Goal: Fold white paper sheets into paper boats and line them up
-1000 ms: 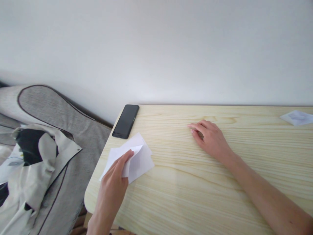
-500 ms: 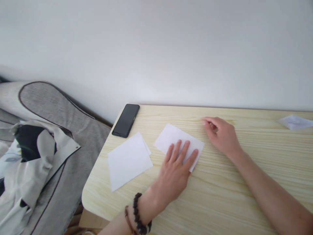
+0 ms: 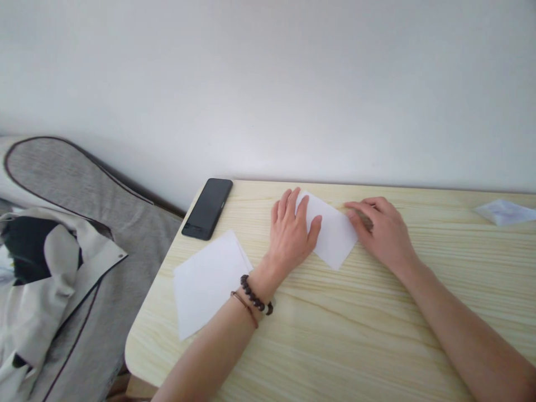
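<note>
We see a small, flat, four-cornered piece of white paper (image 3: pixel 335 234) lying on the pale, wood-grained tabletop (image 3: pixel 335 335), between the two hands and toward the wall side. The left hand (image 3: pixel 292 231) lies palm down with its fingers spread, gripping nothing, partly over the paper's left end; its thumb rests on the sheet, which probably stops so light a thing from sliding. The right hand (image 3: pixel 383 231) is loosely curled at the paper's right corner, thumb and forefinger close together; we cannot tell whether they pinch the edge or merely touch it, though from there they seem placed to steady that end. Near the table's left edge we have a pile of white paper sheets (image 3: pixel 209 285), slightly fanned, within easy reach of the left arm, which we take to be why it sits there. Beyond it lies a black, rectangular smartphone (image 3: pixel 207 209), apparently set aside to leave the middle open. Far to the right, well apart from both hands, rests a pointed, folded piece of whitish paper (image 3: pixel 505 213), likely out of the way.
</note>
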The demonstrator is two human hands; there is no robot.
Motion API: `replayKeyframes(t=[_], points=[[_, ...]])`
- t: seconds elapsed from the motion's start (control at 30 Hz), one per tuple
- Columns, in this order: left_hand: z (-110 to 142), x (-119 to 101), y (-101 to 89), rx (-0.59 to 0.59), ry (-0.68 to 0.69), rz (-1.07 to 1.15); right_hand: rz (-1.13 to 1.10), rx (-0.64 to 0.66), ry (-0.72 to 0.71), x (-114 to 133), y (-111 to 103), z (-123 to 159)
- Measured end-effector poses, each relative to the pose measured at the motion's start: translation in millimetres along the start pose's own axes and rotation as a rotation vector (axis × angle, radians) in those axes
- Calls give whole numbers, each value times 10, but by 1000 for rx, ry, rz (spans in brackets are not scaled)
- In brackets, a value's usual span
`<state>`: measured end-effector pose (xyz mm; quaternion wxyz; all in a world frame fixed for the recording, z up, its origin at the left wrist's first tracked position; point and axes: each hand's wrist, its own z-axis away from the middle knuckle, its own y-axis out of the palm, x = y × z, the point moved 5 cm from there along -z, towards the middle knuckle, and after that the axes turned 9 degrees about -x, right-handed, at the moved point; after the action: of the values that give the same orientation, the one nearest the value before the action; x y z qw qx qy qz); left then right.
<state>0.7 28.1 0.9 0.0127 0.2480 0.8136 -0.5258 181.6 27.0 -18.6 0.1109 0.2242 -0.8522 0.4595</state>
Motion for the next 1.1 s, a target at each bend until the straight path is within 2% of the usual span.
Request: replayKeyframes(t=[0.13, 0.33, 0.43, 0.53, 0.67, 0.77, 0.87, 0.93, 1.0, 1.1], points=[[16, 108, 148, 103, -33, -84, 50, 43, -79, 77, 31, 13], [-67, 177, 94, 73, -58, 5, 43, 69, -53, 99, 34, -5], [-97, 180, 58, 33, -50, 148, 26, 86, -35, 98, 27, -9], [-98, 167, 47, -22, -55, 425, -35, 90, -39, 122, 9, -18], [-87, 223, 60, -101, -217, 705, -228, 122, -31, 169, -9, -35], [-78, 236, 101, -40, -344, 862, -330, 129, 114, 122, -22, -42], [-84, 210, 133, 52, -394, 1025, -423, 99, 218, 72, -44, -50], [-97, 232, 141, 33, -431, 1086, -434, 98, 218, 60, -50, -60], [-108, 272, 147, -22, -458, 1084, -419, 97, 205, 54, -54, -70], [-106, 303, 170, -38, -466, 1048, -405, 85, 191, 56, -62, -77]])
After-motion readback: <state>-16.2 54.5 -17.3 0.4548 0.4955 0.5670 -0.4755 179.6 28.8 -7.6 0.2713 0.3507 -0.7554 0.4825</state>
